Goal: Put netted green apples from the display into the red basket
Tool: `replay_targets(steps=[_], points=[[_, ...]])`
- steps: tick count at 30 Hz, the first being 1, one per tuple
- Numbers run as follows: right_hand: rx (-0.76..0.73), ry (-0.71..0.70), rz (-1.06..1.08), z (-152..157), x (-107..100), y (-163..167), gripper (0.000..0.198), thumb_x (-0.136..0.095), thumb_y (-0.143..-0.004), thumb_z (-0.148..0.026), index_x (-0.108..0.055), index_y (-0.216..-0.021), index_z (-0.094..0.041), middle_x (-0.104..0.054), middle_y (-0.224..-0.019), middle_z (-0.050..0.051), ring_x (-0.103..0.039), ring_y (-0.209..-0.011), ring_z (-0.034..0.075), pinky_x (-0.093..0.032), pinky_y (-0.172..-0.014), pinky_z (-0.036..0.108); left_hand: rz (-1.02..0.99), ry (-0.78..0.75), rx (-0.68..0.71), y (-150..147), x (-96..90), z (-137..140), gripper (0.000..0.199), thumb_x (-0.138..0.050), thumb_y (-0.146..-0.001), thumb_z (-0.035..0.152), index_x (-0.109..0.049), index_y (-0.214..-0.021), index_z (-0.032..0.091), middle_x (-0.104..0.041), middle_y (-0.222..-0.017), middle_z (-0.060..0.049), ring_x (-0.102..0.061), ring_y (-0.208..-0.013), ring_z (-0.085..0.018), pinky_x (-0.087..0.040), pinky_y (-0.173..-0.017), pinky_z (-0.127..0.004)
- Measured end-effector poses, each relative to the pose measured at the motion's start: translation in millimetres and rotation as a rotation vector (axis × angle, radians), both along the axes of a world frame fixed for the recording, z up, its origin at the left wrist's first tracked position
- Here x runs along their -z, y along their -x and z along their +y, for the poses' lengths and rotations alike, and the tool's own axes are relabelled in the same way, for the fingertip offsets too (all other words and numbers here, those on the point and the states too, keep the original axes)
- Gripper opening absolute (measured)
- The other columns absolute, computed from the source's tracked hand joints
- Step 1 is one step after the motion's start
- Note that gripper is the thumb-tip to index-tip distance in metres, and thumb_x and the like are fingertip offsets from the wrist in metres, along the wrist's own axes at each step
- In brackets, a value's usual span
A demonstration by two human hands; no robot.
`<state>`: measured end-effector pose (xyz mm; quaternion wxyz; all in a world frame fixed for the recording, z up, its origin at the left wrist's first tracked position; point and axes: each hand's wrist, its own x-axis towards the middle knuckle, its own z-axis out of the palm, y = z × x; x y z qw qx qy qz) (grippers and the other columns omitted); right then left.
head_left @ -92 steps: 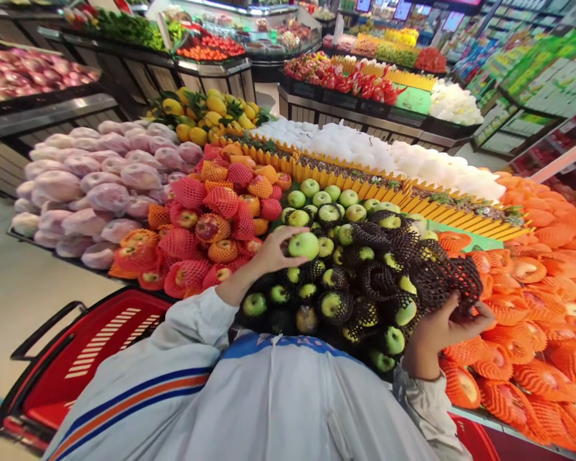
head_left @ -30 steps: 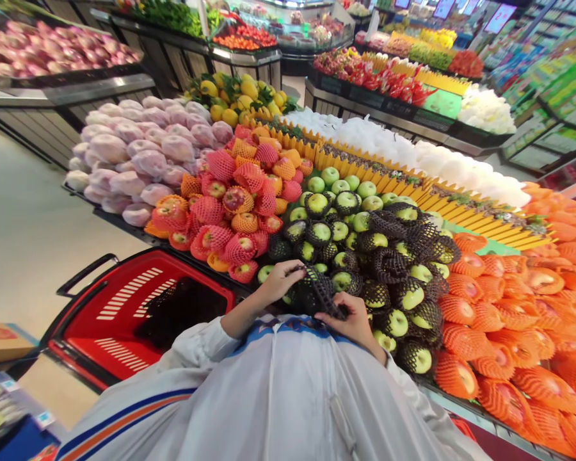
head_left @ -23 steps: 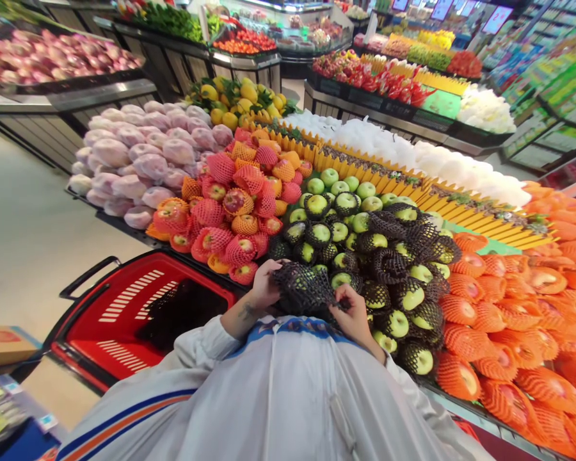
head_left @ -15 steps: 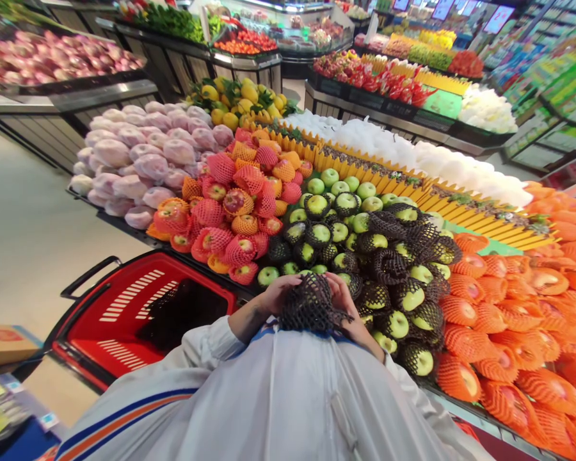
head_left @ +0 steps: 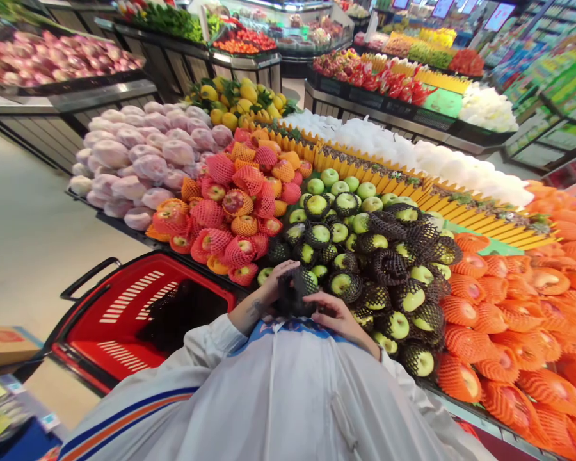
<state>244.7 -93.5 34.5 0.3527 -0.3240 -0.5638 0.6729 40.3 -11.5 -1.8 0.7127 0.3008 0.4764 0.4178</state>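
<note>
So the right hand [head_left: 335,312] just loosened off the black net [head_left: 292,294], fingers parted, tips right by it. Left hand's [head_left: 272,285] fingers are clamped on it, near side of the green apples [head_left: 378,241]; looks like the left's carrying it now.

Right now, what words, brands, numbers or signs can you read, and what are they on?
None reads clearly.
Hanging sign, upper right: perhaps "2", too blurred to be sure.
Cardboard box, lower left: red print, too blurred.
Small white tags: too small.
Blue chest panel: marks partly hidden, unreadable.
</note>
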Motion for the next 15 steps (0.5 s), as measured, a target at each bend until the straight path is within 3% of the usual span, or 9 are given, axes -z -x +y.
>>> replay_targets(steps=[3, 9, 12, 15], points=[[-0.110, -0.065, -0.106, 1.0, 6.0, 2.0, 0.032, -0.072, -0.090, -0.044, -0.077, -0.114, -0.023, -0.052, -0.075, -0.002, -0.043, -0.061, 0.010, -0.034, -0.056, 0.023, 0.026, -0.018, -0.003, 5.0, 5.6, 5.5, 0.034, -0.083, -0.069, 0.046, -0.063, -0.073, 0.020, -0.060, -0.068, 0.003, -0.058, -0.063, -0.012, -0.044, -0.059, -0.024], [0.392, -0.270, -0.434, 3.8, 29.6, 4.4, 0.031, -0.063, -0.092, -0.043, -0.082, -0.095, -0.018, -0.059, -0.078, 0.003, -0.044, -0.057, 0.011, -0.037, -0.052, 0.024, 0.100, -0.062, 0.174, 30.4, 10.7, 14.5, 0.038, -0.087, -0.058, 0.044, -0.068, -0.075, 0.016, -0.063, -0.069, 0.003, -0.057, -0.064, -0.011, -0.041, -0.060, -0.021], [0.462, -0.293, -0.512, 3.4, 33.0, 1.7, 0.030, -0.061, -0.092, -0.039, -0.082, -0.095, -0.017, -0.064, -0.084, 0.006, -0.045, -0.055, 0.011, -0.037, -0.052, 0.025, 0.155, -0.072, 0.340, 45.6, 9.3, 15.2, 0.037, -0.087, -0.054, 0.038, -0.073, -0.078, 0.014, -0.066, -0.068, 0.000, -0.058, -0.063, -0.014, -0.041, -0.060, -0.023], [0.469, -0.324, -0.613, 2.3, 31.7, 0.2, 0.030, -0.060, -0.093, -0.036, -0.082, -0.099, -0.017, -0.064, -0.076, 0.005, -0.050, -0.056, 0.013, -0.040, -0.054, 0.025, 0.221, -0.115, 0.444, 50.6, 10.8, 15.8, 0.035, -0.089, -0.054, 0.034, -0.074, -0.079, 0.014, -0.066, -0.067, 0.000, -0.057, -0.063, -0.015, -0.042, -0.061, -0.024]])
